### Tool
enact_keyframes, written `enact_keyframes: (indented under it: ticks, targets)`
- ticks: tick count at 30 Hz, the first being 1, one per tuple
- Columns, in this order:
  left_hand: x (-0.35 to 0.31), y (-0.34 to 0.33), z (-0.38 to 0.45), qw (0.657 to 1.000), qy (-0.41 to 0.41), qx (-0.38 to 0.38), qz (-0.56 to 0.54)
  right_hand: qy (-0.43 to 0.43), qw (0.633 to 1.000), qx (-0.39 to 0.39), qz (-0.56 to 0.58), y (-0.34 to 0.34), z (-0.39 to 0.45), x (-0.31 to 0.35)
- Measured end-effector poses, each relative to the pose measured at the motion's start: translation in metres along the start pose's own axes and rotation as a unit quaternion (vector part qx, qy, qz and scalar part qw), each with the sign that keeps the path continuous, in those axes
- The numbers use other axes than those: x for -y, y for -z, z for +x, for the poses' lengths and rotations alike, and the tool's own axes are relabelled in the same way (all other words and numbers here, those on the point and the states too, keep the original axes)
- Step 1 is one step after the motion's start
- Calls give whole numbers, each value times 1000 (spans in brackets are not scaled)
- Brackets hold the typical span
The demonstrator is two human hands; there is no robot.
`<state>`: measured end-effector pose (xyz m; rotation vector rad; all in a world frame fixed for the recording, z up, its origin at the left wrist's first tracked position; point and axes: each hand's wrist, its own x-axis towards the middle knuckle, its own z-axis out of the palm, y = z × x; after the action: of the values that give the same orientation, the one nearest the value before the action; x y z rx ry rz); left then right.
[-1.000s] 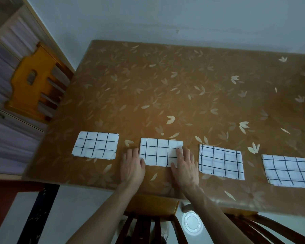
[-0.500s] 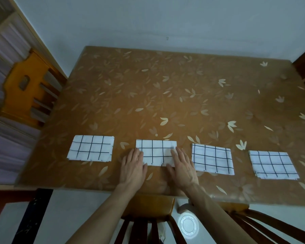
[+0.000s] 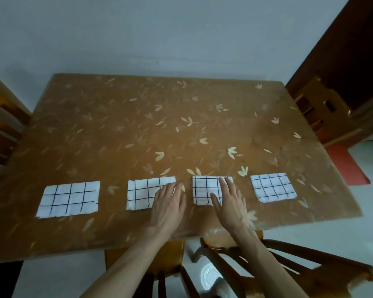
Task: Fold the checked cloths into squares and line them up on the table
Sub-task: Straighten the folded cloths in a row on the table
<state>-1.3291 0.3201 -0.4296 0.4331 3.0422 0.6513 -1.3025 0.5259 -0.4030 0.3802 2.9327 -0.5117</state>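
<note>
Resting both hands flat on two folded checked cloths in a row of four.
Left hand (image 3: 168,202) is lying open, fingers together, on the second cloth (image 3: 142,193); right hand (image 3: 229,203) is lying open, fingers spread, on the third cloth (image 3: 205,190). The first cloth (image 3: 69,198) and fourth cloth (image 3: 271,189) are sitting apart along the table (image 3: 181,125) near its front edge.

Matt checked cloths (image 3: 69,200); table (image 3: 138,125) covering glossy, perhaps vinyl.
</note>
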Motion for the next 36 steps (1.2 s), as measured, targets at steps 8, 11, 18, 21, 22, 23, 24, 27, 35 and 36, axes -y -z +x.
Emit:
enact_keyframes:
  ticks: [8,11,18,21,22,23,24,27,35,36]
  targets:
    - [-65,-30,23,997,81,2,14,24,998,24,45,2,43,-76]
    - [-85,-44,27,988,155,6,5,53,995,57,56,0,60,-101]
    - [-121,-70,41,958,284,15,-30,61,988,95,102,-2,93,-136]
    - [-124,-84,46,951,308,27,-18,13,982,107,154,-1,102,-140]
    - [-123,-89,48,948,317,32,-16,0,981,113,158,-3,105,-142]
    - [-122,-94,49,946,323,36,-15,-10,980,120,158,-6,107,-143]
    - [-121,-99,50,944,327,41,-16,-16,979,125,159,-10,110,-145]
    - [-114,-113,52,940,338,46,-2,-21,979,132,153,-23,112,-147]
    - [-114,-126,55,943,332,22,-18,-31,977,108,183,-39,110,-136]
    - [-115,-126,56,943,331,20,-24,-29,977,104,182,-39,110,-136]
